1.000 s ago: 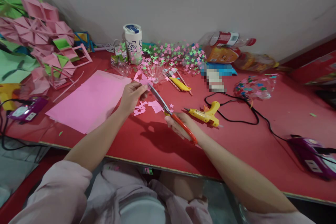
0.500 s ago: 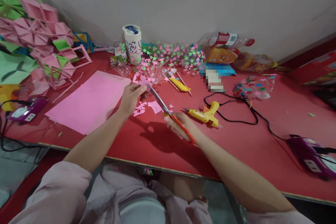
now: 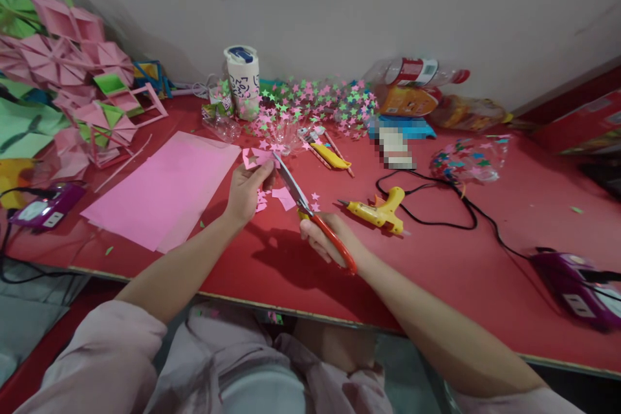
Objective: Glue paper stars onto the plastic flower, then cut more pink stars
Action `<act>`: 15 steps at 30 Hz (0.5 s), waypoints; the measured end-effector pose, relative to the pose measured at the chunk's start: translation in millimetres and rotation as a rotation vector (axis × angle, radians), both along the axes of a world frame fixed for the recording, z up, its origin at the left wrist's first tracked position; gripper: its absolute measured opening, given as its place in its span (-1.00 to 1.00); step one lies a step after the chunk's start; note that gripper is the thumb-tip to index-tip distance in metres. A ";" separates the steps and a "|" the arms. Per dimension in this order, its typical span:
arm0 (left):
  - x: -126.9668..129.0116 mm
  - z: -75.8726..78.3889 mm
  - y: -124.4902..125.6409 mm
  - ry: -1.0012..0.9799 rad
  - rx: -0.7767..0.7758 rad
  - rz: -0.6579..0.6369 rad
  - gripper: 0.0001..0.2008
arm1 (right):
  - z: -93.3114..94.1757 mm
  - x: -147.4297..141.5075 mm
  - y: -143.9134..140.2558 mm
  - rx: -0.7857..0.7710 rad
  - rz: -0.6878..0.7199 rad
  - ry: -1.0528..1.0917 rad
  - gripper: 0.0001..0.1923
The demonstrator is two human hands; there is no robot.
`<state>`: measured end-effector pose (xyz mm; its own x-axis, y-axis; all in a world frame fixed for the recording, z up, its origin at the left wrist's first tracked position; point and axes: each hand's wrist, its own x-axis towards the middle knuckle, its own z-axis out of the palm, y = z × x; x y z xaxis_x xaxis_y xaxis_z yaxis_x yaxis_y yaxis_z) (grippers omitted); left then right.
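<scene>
Between the thumb and fingers of my left hand [image 3: 247, 187] is a small piece of pink paper [image 3: 252, 157] with a star-shaped hole. My right hand [image 3: 323, 236] is closed round the red handles of a pair of scissors [image 3: 295, 191]. The blades point up and left, their tips at the right edge of the held paper; whether they bite into it I cannot tell. Beneath the hands lie a pink paper scrap [image 3: 284, 198], smaller cut bits and a few pink stars [image 3: 315, 201]. To the left is a stack of pink sheets [image 3: 165, 187].
A yellow glue gun [image 3: 381, 210] lies right of my right hand, its black cord trailing right. Behind are a yellow cutter [image 3: 332, 156], a heap of stars [image 3: 310, 103] and a white tumbler [image 3: 242, 84]. Pink paper models [image 3: 72, 65] fill the back left. A bag of stars [image 3: 470, 160] lies right.
The scissors and my right hand have moved slightly left and down. The pink paper in my left hand has turned a little, its star hole now lower. The view has shifted slightly.
</scene>
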<state>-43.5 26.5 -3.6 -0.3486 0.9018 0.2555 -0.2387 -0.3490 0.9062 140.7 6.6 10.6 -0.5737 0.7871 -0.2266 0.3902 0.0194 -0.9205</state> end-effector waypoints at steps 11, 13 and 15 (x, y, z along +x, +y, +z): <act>-10.6 5.2 3.2 0.041 -0.046 -0.028 -0.81 | 0.7 5.0 6.9 -0.061 0.007 -0.043 -0.55; -9.6 5.2 3.3 0.031 -0.051 -0.027 -0.82 | -0.2 3.5 5.3 -0.077 -0.004 -0.030 -0.55; -8.8 5.2 3.3 0.018 -0.054 -0.025 -0.83 | -0.9 2.9 4.6 -0.068 -0.004 -0.020 -0.55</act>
<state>-52.2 29.8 1.6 -0.3215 0.9229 0.2119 -0.2300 -0.2932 0.9280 143.6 11.2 9.7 -0.5657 0.7716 -0.2910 0.4084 -0.0444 -0.9117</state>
